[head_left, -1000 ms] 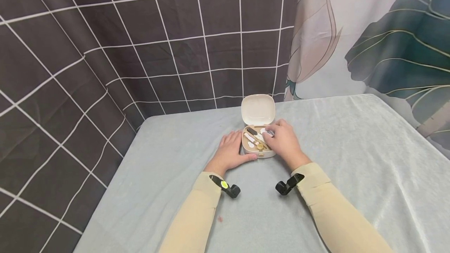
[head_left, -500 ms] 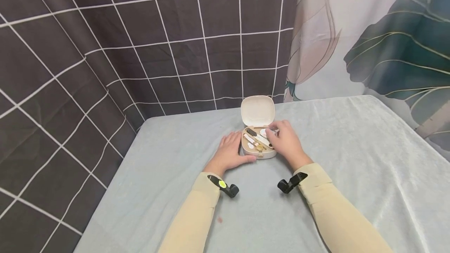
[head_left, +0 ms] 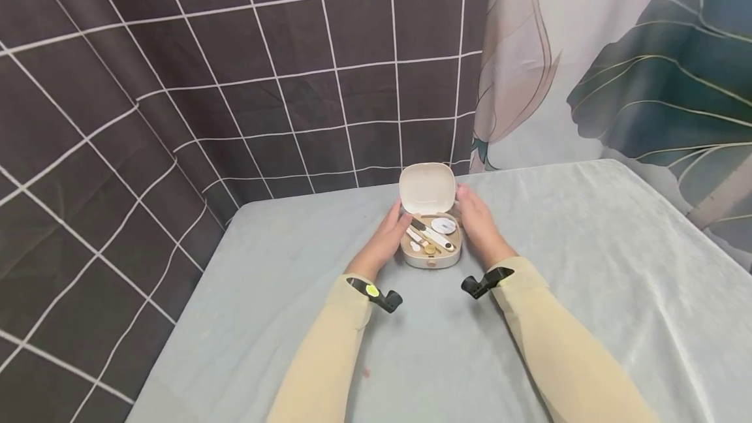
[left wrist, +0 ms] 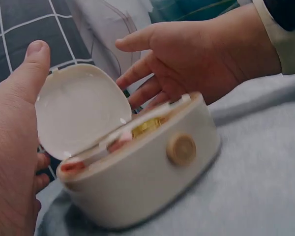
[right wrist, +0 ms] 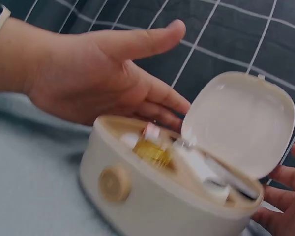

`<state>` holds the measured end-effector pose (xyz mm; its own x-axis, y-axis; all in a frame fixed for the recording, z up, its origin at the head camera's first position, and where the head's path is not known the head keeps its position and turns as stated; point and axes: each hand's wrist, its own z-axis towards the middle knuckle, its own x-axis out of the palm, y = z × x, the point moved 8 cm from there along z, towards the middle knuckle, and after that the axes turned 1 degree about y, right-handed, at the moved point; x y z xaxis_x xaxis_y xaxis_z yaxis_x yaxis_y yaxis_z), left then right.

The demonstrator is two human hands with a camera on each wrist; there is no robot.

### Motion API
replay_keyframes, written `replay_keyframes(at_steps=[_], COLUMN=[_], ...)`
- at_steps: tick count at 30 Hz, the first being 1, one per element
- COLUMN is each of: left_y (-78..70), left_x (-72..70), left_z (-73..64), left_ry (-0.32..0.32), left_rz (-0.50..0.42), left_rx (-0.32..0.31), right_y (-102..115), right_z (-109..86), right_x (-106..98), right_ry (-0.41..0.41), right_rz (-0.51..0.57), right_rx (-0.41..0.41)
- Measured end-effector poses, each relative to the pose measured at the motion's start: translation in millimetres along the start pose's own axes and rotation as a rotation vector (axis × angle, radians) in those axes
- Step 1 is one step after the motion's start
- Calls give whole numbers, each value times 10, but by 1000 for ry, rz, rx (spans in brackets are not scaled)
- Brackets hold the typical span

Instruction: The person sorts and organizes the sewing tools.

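Note:
A small cream case (head_left: 416,259) stands on the bed-like surface with its lid (head_left: 427,188) raised. Its tan insert holds a white tool with a dark end (head_left: 437,238), a white disc (head_left: 443,226) and a small gold-coloured piece (head_left: 431,249). My left hand (head_left: 384,240) is at the case's left side, fingers extended toward the lid's hinge, thumb near the rim. On the other side, my right hand (head_left: 478,224) has its fingers reaching along the lid's right edge. In the left wrist view, a round tan button (left wrist: 181,149) marks the case's front. Whether either hand touches the case is unclear.
A pale grey-blue plush cloth (head_left: 294,292) covers the surface. Behind it hangs a dark curtain with a white grid (head_left: 305,96). To the right is a white curtain with large leaf prints (head_left: 675,96).
My right hand has left the white disc, which now lies uncovered in the insert, and moved to the case's right side. My left hand has slid forward, its thumb lifted from the front.

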<state>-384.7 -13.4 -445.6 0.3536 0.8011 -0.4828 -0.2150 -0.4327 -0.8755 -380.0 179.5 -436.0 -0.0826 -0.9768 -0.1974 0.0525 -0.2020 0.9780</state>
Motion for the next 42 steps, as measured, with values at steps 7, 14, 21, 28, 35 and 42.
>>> replay_keyframes(at_steps=[7,14,21,28,35,42], left_y=[-122,-196,-335,-402,-434,-440], left_x=[-42,-76,-113,-142,-215,-252], left_z=[50,51,23,3,-36,-33], left_ry=[-92,-130,-126,-62,17,41], left_rz=[-150,-177,-207,-268,-235,-228], left_rx=[71,118,201,189,110,32], right_y=[158,231,318,382,462,463], right_z=[44,5,-33,-16,-26,-21], right_x=[115,130,108,66,-34,-57], right_ry=[89,118,149,155,124,118], right_rz=[156,160,163,114,-54,-156], right_rx=[-63,-72,-107,-126,-100,-46])
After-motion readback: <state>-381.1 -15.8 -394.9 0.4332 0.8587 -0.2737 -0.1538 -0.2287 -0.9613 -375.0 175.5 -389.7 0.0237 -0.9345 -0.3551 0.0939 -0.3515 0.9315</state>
